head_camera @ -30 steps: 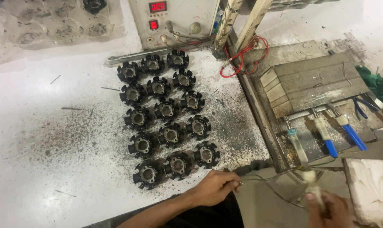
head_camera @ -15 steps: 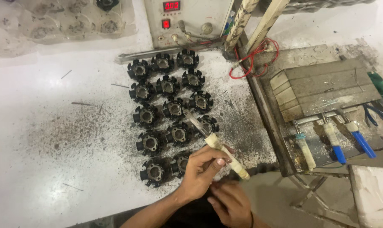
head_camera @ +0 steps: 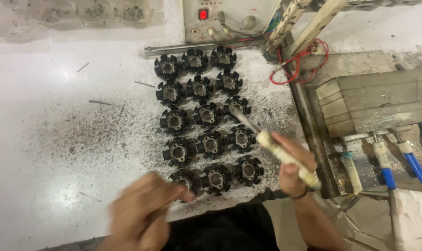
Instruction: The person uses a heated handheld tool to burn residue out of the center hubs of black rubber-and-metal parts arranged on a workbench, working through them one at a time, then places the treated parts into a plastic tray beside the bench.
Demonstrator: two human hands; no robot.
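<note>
Several black toothed round metal parts (head_camera: 205,115) lie in three columns on the white table (head_camera: 57,121). My right hand (head_camera: 291,165) grips a soldering iron (head_camera: 285,155) with a cream taped handle; its metal tip points up-left over the right column, near a part (head_camera: 237,106). My left hand (head_camera: 143,209) is blurred at the near edge, fingers apart, its fingertips by the nearest left part (head_camera: 185,179). It holds nothing that I can see.
A grey control box (head_camera: 229,16) with a red lamp stands at the back, red wires (head_camera: 308,60) beside it. A metal block jig (head_camera: 378,100) and blue-handled tools (head_camera: 413,165) sit to the right. Clear plastic trays (head_camera: 76,14) lie at the back left. Metal dust covers the table.
My right hand took the soldering iron and moved it right, tip now over the right column. My left hand let go and swung left to the nearest row of parts.
</note>
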